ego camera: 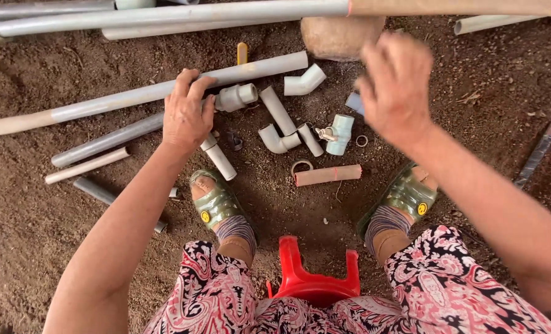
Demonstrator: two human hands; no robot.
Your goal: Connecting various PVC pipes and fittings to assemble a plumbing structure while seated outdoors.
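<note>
Long grey plastic pipe (pixel 145 93): long axis left-right, right end tilted up.
Left hand (pixel 187 114): fingers curled over that pipe.
Right hand (pixel 396 86): above the pipe's right end, empty, fingers loosely bent.

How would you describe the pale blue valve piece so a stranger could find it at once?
Start at the red stool and look up past the reddish pipe stub. The valve fitting lies just above, under the raised right hand. It alone is pale blue; its neighbours are grey-white.

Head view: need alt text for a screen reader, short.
Seen from above, a seated person's left hand grips a long grey pipe lying on bare soil, while the right hand hovers, blurred, over scattered pipe fittings. A red stool shows between sandalled feet.
</note>
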